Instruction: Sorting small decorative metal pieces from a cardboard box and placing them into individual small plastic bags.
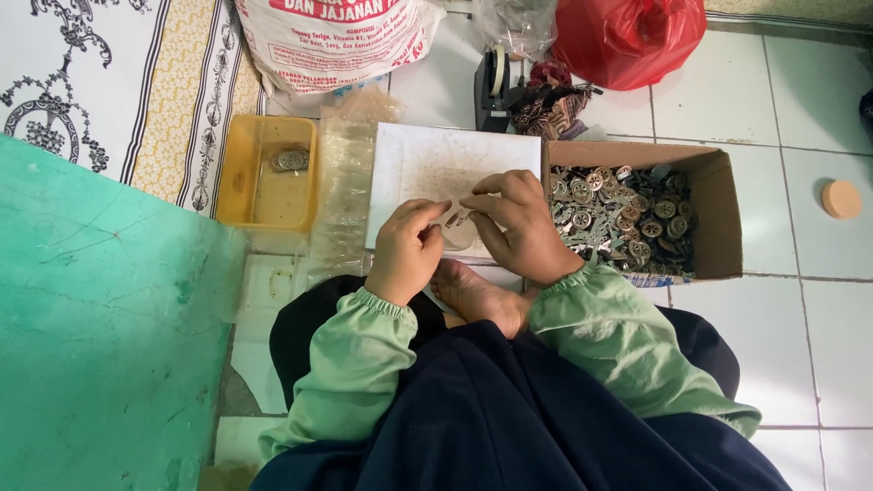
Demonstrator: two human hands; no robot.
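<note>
Head view: a small metal piece (pixel 457 216) is pinched between both hands over a white board (pixel 455 164).
The left hand (pixel 406 247) and right hand (pixel 518 223) are closed together on it; judged light, stiff, slippery, best gripped by the edges.

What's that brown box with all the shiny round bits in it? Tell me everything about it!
The cardboard box is brown, open-topped and low-walled, sitting flat on the white tiled floor. It is heaped with small round metal pieces, silvery and bronze. Its left wall stands against a white board; the right hand is beside it.
</note>
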